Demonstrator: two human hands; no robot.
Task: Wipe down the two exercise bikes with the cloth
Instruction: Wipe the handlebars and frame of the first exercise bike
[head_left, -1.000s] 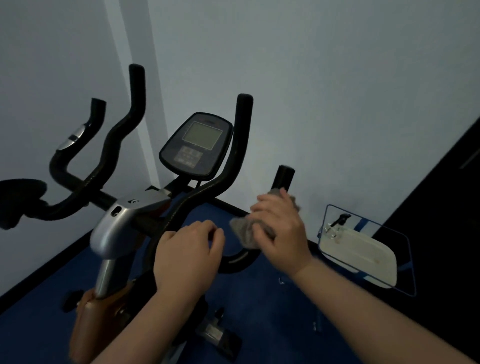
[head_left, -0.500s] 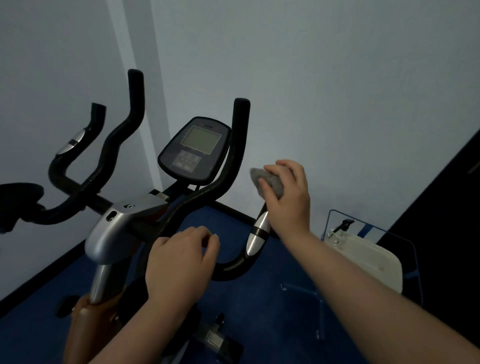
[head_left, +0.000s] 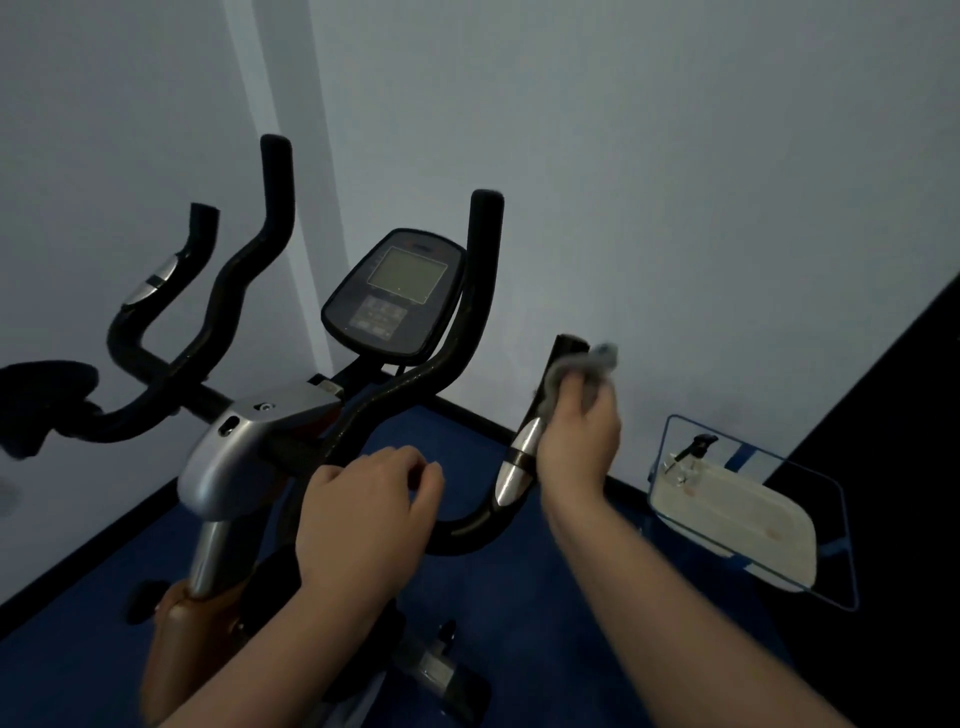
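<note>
An exercise bike (head_left: 244, 452) with black handlebars, a silver stem and a grey console (head_left: 395, 296) stands in front of me. My right hand (head_left: 576, 431) holds a grey cloth (head_left: 587, 364) wrapped against the upper part of the right outer handle (head_left: 524, 447), just above its silver sensor. My left hand (head_left: 363, 514) is closed around the lower handlebar near the stem. No other bike is in view, apart from a dark shape at the left edge that I cannot identify.
The bike stands in a corner between pale walls (head_left: 675, 182), on a blue floor (head_left: 519, 597). A small glass-topped table (head_left: 753, 519) with a white tray and a dark pump bottle (head_left: 696, 447) sits low on the right. A dark panel (head_left: 909, 415) fills the far right.
My right hand slid the cloth from the bottom of the right handle up over its tip, and now sits slightly lower on the grip. The left hand kept its hold.
</note>
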